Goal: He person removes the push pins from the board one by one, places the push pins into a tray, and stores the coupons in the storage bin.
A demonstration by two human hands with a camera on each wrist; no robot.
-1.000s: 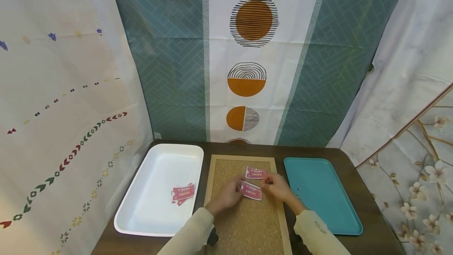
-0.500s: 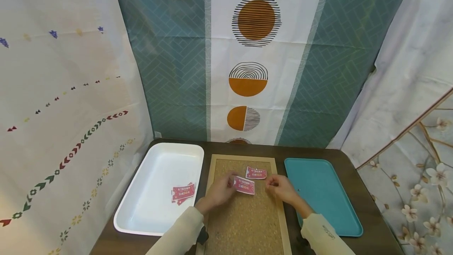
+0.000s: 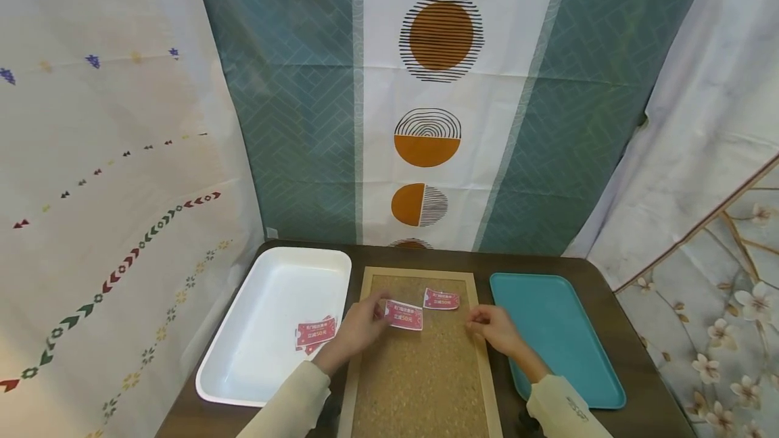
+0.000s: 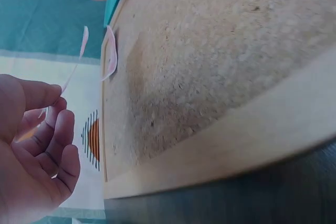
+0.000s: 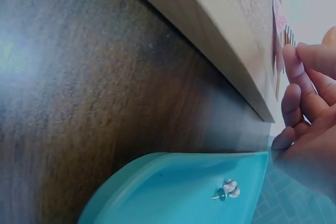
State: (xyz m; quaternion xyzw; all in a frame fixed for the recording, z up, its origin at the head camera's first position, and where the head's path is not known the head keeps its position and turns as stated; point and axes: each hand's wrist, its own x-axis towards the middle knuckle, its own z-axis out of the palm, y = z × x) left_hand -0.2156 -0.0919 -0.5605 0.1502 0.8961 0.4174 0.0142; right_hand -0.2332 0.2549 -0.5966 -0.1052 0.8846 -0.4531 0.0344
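My left hand (image 3: 359, 323) pinches a pink coupon (image 3: 404, 315) by its left end, over the upper part of a wood-framed cork board (image 3: 426, 377). Seen edge-on in the left wrist view, the held coupon (image 4: 84, 40) stands off the cork. Another pink coupon (image 3: 441, 299) is on the board just to the right, near the top, slightly curled. Above the board's right frame, my right hand (image 3: 494, 328) has thumb and forefinger tips together; I cannot tell whether something small is between them.
A white tray (image 3: 262, 336) on the left holds overlapping pink coupons (image 3: 315, 333). At right lies a teal tray (image 3: 578, 357) with silvery push pins (image 5: 228, 188). Dark wooden table (image 5: 105, 103) shows around the board; patterned curtains (image 3: 304, 120) hang behind.
My left hand has carried the coupon left and slightly up, from below the other coupon to beside it. My right hand has drawn away to the right.
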